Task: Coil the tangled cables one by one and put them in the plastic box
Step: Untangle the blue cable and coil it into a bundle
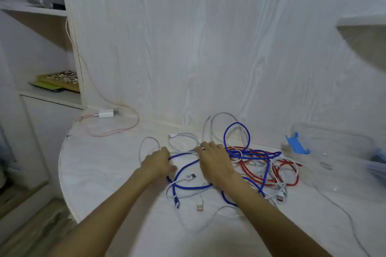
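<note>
A tangle of cables lies in the middle of the white round table [100, 173]: a blue cable [188, 166], a red cable [250, 175] and several white cables [183, 136]. A loose USB plug [199, 207] lies at the front of the pile. My left hand [157, 162] sits at the tangle's left edge, fingers curled where the blue cable comes out. My right hand [215, 159] lies flat over the middle of the pile, fingertips touching a white strand. The clear plastic box [344, 175] stands at the right, with a blue clip [296, 145] on its near-left rim.
A white charger [106, 113] with a pink cable [125, 129] lies at the table's back left by the wall. Shelves with items stand at the left. The table's curved edge runs along the left and front.
</note>
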